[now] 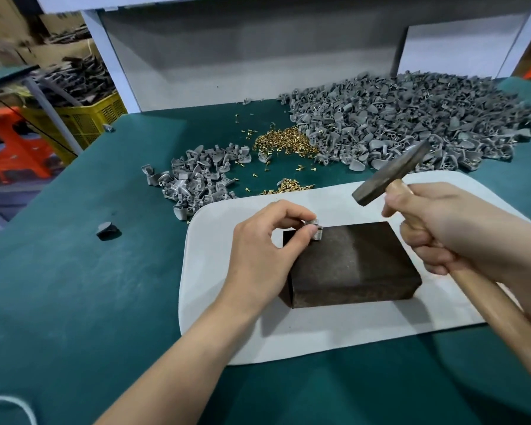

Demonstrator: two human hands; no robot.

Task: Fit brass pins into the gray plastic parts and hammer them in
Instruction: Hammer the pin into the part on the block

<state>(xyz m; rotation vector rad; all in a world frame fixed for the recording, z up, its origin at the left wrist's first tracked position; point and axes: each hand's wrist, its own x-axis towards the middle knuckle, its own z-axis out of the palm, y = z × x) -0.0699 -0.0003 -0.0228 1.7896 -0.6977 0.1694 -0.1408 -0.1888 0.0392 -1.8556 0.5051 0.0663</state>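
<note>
On the far left corner of the dark block (350, 265), you pinched one gray part (315, 230) between the thumb and forefinger of your left hand (258, 256), with the other fingers curled loosely beneath. Pin in it: too small to tell (no brass showed from the head view).

Risk, as judged: the hammer (390, 176) hung above and right of the part, close to your fingertips. A blow slightly off line would likely catch thumb or forefinger, or flick the part off the block's edge onto the white mat (319, 338). A tilted pin would likely bend rather than seat.

Your right hand (442, 228) wrapped the wooden handle high, near the head, fingers curled tight around it, head tilted down-left.

Loose brass pins (284, 142) and the big heap of gray parts (411, 124) lay beyond the mat, well apart from the block.
</note>
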